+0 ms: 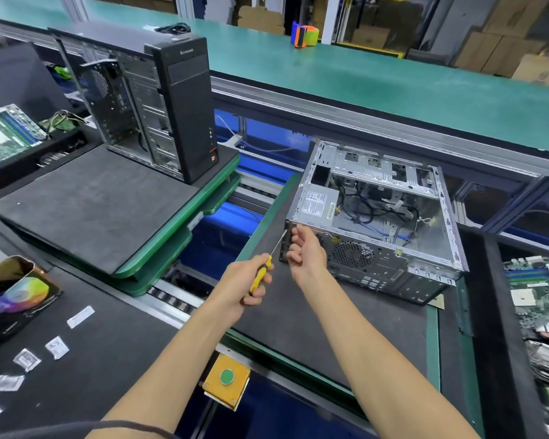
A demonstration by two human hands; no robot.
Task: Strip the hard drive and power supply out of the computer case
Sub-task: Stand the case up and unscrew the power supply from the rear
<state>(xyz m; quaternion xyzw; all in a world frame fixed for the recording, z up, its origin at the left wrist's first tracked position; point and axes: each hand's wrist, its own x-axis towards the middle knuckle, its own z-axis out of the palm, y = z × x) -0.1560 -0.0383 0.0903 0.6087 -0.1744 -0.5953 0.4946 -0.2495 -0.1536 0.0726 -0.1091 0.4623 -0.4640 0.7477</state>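
An open grey computer case [425,248] lies on its side on a dark mat, its rear panel facing me. The power supply [319,204], a grey box with a white label, sits in the case's near left corner, with loose cables [377,207] beside it. My left hand [251,280] grips a yellow-handled screwdriver [262,272] whose tip points at the rear left corner of the case. My right hand [306,251] is at that same corner with fingers curled against the rear panel; whether it pinches something I cannot tell. No hard drive is visible.
A black upright tower [171,106] with its side off stands on a green-edged pallet [184,217] to the left. Motherboards lie at far left [7,134] and far right [539,293]. A yellow box with a green button [227,378] sits at the bench edge. Small bags [56,346] lie at lower left.
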